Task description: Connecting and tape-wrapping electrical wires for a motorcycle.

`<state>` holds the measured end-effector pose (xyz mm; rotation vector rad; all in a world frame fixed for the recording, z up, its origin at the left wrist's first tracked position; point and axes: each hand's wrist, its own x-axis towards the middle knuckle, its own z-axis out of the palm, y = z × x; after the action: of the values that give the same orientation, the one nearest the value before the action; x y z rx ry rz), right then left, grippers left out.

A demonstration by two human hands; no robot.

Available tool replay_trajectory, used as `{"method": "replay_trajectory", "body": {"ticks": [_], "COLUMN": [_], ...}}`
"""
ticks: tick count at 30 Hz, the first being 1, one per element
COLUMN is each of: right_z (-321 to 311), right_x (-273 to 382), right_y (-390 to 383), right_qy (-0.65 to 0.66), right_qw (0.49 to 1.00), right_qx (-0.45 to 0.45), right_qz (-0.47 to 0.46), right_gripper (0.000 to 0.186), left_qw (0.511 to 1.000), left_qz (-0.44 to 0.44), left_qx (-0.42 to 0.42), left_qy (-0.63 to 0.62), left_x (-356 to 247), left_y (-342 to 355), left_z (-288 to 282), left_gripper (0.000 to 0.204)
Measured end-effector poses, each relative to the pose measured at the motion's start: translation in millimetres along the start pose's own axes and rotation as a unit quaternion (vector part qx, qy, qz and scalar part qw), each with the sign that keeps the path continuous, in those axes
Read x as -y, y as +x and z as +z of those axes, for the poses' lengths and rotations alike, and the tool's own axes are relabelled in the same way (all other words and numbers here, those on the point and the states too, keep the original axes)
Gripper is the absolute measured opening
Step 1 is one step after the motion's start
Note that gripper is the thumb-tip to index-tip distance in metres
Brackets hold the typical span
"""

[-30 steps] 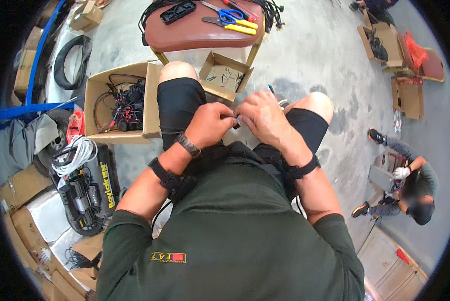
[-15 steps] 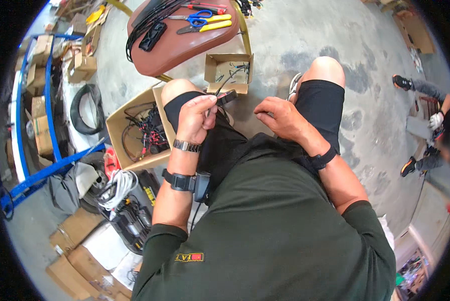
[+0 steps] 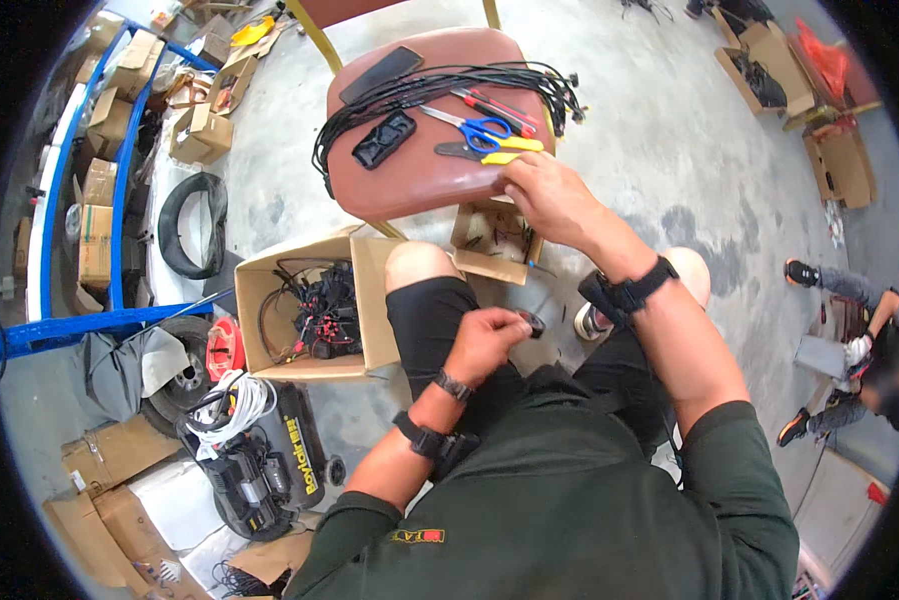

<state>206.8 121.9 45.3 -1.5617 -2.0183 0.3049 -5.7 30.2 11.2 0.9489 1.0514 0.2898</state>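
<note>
Brown seat, grey floor, blue shelving, left grip pinching dark part, state of right grip unclear

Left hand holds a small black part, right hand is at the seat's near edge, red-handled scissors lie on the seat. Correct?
Not quite: the head view shows the scissors with blue handles, not red. The left hand, black part, right hand and seat are as you say.
</note>
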Motion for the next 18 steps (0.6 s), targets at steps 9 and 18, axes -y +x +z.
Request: {"method": "replay_trajectory", "body": {"ticks": [9, 18], "right_z": [32.4, -13.1], "right_x": [-31.0, -37.6], "right_y": [104.2, 79.5], "right_qy": [-0.224, 0.016], "right_qw": [0.963, 0.994], "right_qx": [0.137, 0.076], "right_qz": [0.069, 0.072], "right_gripper": [0.021, 0.036], "left_qw": [0.996, 0.997], "left_qz": [0.050, 0.007], "left_qx": [0.061, 0.072], "left_qy": [0.034, 0.019], "left_x": [3.1, 9.5], "left_y": [9.2, 12.7], "left_z": [-4.8, -5.5], "left_gripper": [0.016, 0.018]}}
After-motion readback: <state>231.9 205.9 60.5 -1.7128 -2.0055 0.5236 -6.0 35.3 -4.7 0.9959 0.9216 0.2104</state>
